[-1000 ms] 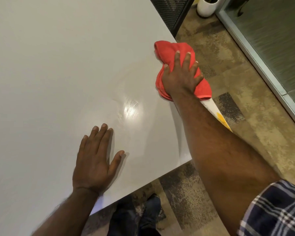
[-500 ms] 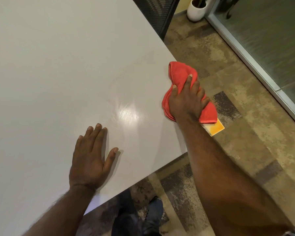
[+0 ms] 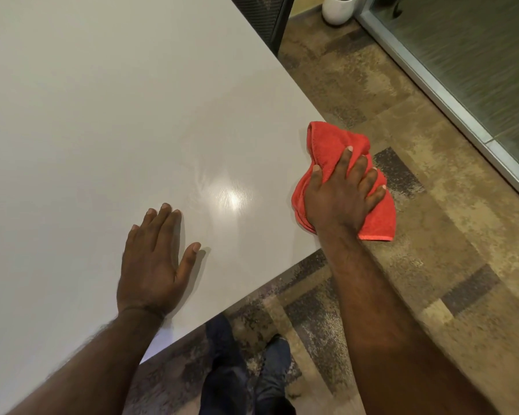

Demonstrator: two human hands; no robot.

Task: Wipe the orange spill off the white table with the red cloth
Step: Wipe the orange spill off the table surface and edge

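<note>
**Cloth dragged down over the last orange patch at the table's right corner**

Head view: I see the right hand [image 3: 340,194] flat on the red cloth [image 3: 337,148], fingers spread and pressing it down rather than gripping it. The cloth sits at the near right corner of the white table [image 3: 117,115], part of it hanging past the right edge over the carpet [image 3: 432,265]. A second ago the cloth was farther up that right edge and an orange-yellow streak showed below it along the edge; half a second ago only a small orange patch showed at the corner. Now no orange is visible anywhere on the surface. I cannot tell whether it is wiped up or merely hidden beneath the cloth.

The left hand [image 3: 153,259] lies open, palm down, holding nothing, on the surface near the near edge, well apart from the cloth. It has hardly shifted across the three pictures.

My judgement: the wiping stroke has run to the corner, so the task looks close to done. Lifting the cloth would show whether any residue remains, and liquid pushed over the edge could drip onto the carpet.
</note>
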